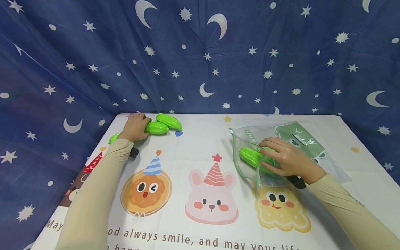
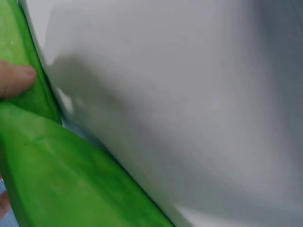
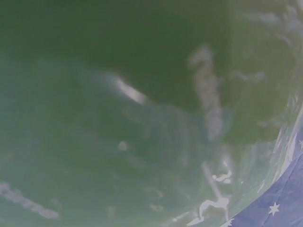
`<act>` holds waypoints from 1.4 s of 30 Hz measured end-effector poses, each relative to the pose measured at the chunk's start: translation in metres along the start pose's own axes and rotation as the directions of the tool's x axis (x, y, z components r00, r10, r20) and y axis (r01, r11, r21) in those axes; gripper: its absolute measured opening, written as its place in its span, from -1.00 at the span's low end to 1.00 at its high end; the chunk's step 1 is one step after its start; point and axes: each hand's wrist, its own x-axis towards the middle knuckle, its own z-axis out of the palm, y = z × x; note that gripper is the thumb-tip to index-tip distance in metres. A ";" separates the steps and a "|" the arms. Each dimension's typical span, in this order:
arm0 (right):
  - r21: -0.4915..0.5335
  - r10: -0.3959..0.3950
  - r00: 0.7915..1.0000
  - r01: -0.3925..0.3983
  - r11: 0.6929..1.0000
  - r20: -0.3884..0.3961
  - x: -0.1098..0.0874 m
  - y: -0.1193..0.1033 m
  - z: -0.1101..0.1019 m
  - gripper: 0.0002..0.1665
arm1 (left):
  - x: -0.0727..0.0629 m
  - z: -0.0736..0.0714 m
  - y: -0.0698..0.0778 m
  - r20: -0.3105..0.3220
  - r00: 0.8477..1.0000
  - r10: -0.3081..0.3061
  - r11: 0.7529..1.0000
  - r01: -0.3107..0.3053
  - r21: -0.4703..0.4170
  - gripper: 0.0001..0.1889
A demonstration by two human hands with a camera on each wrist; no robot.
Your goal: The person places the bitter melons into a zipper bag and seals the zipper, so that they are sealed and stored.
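A green gourd lay sideways, rightward from the fingers of our left hand, grip unclear. Our right hand pinched the plastic bag.

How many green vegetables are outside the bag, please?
3 visible: one green vegetable beside the left sleeve, another at the left hand, a third just beyond; more may be hidden.

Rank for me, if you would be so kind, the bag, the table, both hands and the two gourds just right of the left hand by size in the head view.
1. Table
2. Bag
3. Right hand
4. Left hand
5. Near gourd and far gourd: they look alike, so unranked.
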 end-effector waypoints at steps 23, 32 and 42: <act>-0.007 0.006 1.000 -0.005 1.000 0.004 0.001 -0.001 -0.002 -0.54 | -0.002 0.003 -0.004 -0.042 0.999 0.034 0.999 -0.034 0.002 -0.43; -0.011 0.012 1.000 -0.012 1.000 0.004 0.001 -0.002 -0.002 -0.54 | -0.006 0.000 -0.003 -0.051 0.997 0.063 0.998 -0.064 -0.010 -0.42; -0.014 0.013 1.000 -0.013 1.000 0.008 -0.002 -0.001 -0.002 -0.54 | -0.009 -0.007 0.002 -0.054 0.993 0.102 0.994 -0.104 -0.036 -0.45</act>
